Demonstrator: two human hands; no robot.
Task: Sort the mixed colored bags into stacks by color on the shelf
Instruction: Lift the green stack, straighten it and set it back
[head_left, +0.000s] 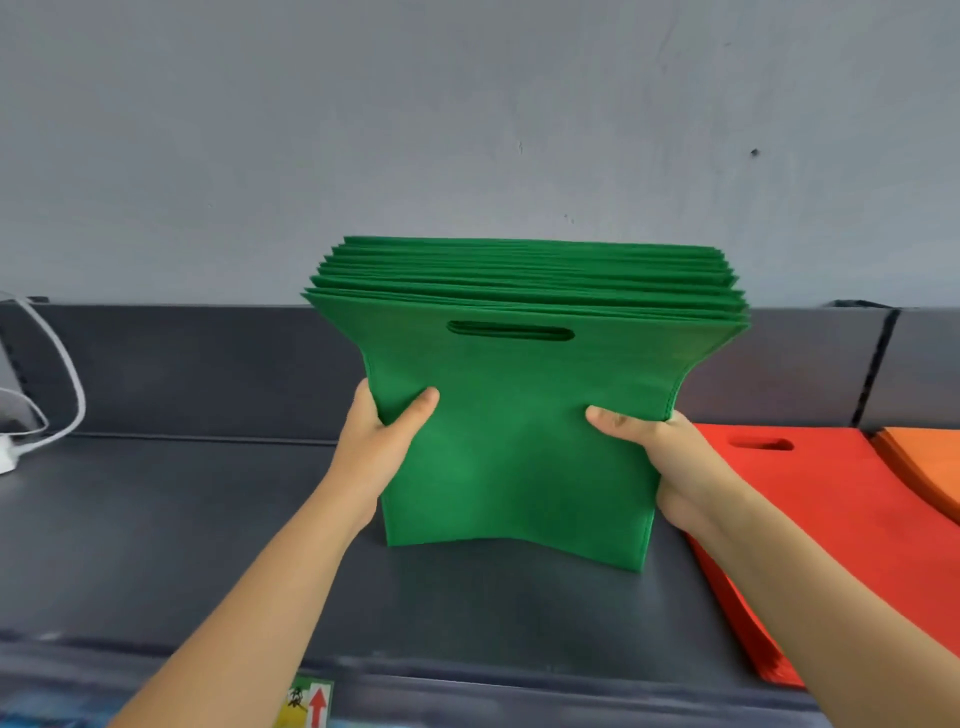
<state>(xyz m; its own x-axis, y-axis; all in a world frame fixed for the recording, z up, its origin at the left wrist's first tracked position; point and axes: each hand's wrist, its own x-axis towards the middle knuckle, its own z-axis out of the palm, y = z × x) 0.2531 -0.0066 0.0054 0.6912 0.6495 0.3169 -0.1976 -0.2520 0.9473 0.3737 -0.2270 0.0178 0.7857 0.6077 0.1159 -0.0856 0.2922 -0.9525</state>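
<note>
A thick bundle of green bags (519, 415) stands upright on its bottom edge on the dark grey shelf (156, 519), handle slots at the top, the upper edges fanned apart. My left hand (379, 441) squeezes the bundle's left side and my right hand (660, 457) squeezes its right side, thumbs on the near face. To the right a stack of red bags (810, 519) lies flat on the shelf, and a stack of orange bags (924, 462) lies at the far right edge.
A grey wall rises behind the shelf's low back panel (208, 364). White cables and a white plug (31, 415) sit at the far left. A label with a red arrow (311, 704) is on the shelf's front edge.
</note>
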